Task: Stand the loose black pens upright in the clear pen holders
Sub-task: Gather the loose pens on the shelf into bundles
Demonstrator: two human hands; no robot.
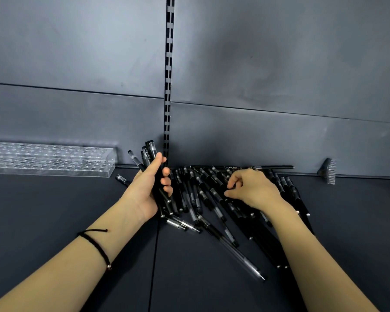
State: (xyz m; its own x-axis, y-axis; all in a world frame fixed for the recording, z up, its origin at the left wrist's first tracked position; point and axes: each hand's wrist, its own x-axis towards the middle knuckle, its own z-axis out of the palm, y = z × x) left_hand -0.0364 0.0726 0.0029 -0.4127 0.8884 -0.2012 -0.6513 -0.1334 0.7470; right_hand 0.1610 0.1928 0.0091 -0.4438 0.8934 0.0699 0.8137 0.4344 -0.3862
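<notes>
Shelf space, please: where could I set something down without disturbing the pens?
Bare shelf lies in front of the holders, left of the left hand; right of the pen pile; and near the front between the forearms. The centre, under the right hand, is crowded.

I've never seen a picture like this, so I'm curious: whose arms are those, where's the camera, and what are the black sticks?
The camera sits on a person's head and looks down, so you see their own two arms. The black sticks are pens, piled loosely on a dark shelf. The left hand grips a bunch of pens. The right hand reaches into the pile with curled fingers; whether it has caught one, I cannot tell. The pen holders, far left, are the clear boxes with holes.
</notes>
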